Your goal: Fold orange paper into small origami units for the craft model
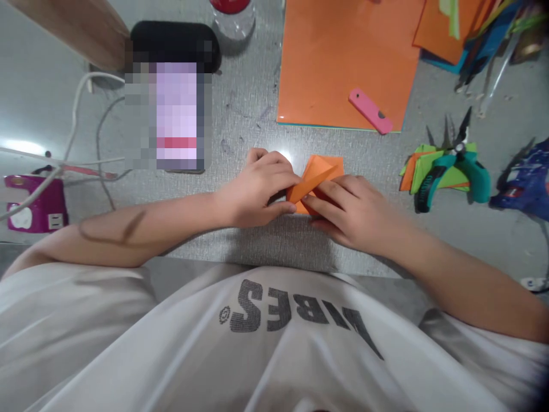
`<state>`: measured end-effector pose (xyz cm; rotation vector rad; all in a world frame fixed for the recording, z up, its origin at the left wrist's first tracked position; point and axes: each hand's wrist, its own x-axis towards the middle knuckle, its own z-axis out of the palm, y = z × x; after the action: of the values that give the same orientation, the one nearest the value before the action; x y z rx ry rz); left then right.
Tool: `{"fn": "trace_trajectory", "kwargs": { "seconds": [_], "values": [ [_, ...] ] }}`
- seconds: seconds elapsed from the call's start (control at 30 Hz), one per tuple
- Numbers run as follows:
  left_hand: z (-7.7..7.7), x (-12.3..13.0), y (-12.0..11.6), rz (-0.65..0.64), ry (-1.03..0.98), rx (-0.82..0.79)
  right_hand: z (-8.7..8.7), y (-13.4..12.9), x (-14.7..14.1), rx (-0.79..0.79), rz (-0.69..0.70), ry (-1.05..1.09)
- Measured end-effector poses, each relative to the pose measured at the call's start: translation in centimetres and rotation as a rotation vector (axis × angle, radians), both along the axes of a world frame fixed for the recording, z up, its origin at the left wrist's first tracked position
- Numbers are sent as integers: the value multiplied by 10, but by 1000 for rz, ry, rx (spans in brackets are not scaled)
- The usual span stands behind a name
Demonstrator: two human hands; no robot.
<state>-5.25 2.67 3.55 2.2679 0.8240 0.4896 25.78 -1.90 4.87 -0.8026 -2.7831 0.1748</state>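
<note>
A small piece of orange paper [319, 169], partly folded with a raised flap, lies on the grey tabletop close to its front edge. My left hand [266, 186] pinches the paper's left corner between thumb and fingers. From the right, my right hand [354, 209] reaches onto the paper, its index and middle fingers stretched out and pressing on the folded part. The fingers cover much of the paper's lower right side.
Beyond my hands lies a large orange sheet stack [343, 57] with a pink cutter [370, 111] on it. Green-handled pliers [454, 166] rest on paper scraps [441, 183] at right. A phone [176, 114], a lidded jar [234, 20], white cables [77, 103] and a purple power socket [36, 203] occupy the left.
</note>
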Motion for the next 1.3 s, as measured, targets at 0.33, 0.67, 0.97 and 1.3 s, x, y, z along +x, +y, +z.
{"fn": "trace_trajectory", "kwargs": {
  "seconds": [0.33,0.67,0.97,1.3],
  "values": [
    [5,4,-10,61,43,95,8,-2,2,-19,-21,18],
    [5,9,-14,105,26,120,2,-1,-1,-84,-103,105],
    [8,7,-15,200,61,85,-2,-2,0,-130,-129,135],
    [5,9,-17,229,106,115,-2,-2,-3,-58,-110,152]
  ]
}}
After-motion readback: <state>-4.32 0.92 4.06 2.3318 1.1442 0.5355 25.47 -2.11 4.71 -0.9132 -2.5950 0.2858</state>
